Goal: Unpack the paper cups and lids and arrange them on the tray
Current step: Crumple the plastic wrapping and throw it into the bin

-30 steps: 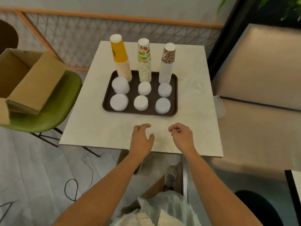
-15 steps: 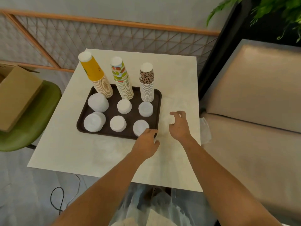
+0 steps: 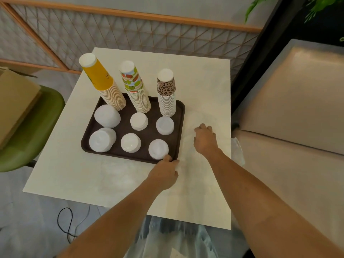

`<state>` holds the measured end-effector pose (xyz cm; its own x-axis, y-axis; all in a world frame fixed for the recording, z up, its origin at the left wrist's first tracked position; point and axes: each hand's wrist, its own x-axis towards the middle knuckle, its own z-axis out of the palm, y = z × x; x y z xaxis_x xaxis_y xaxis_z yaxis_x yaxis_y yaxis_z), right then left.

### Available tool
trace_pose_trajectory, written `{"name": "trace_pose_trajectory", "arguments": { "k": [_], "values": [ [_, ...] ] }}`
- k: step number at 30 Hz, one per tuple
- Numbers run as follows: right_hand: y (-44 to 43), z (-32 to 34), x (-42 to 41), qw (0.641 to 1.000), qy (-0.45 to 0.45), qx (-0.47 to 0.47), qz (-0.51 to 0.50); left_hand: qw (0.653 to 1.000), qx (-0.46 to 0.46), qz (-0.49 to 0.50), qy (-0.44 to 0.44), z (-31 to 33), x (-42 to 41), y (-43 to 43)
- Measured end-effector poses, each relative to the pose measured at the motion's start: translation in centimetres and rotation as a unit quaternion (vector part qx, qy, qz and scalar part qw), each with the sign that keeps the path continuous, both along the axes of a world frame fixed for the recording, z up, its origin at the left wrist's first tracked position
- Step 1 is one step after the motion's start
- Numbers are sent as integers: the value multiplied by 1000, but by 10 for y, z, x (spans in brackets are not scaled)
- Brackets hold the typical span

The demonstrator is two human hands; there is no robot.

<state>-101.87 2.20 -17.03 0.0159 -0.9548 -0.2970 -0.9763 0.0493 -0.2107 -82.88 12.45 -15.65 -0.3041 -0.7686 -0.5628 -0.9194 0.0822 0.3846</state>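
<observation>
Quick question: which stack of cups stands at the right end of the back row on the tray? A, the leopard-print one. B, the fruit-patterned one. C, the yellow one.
A: the leopard-print stack stands by the right rim of the tray, with the fruit-patterned stack in the middle and the yellow stack at the left.

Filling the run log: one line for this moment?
tray: three cup stacks, six lid stacks | left hand: at tray's near-right corner | right hand: over table beside tray
</observation>
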Motion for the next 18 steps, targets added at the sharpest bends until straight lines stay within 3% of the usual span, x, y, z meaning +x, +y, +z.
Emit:
{"name": "trace_pose_trajectory", "arguments": {
  "k": [7,18],
  "values": [
    [-6,13,-5,970,-173,-124,-120,1000,-3,-2,-2,3,-1,-6],
    [-10,56,-10,935,-270,-223,-47,999,29,-24,-30,17,-12,-14]
  ]
}}
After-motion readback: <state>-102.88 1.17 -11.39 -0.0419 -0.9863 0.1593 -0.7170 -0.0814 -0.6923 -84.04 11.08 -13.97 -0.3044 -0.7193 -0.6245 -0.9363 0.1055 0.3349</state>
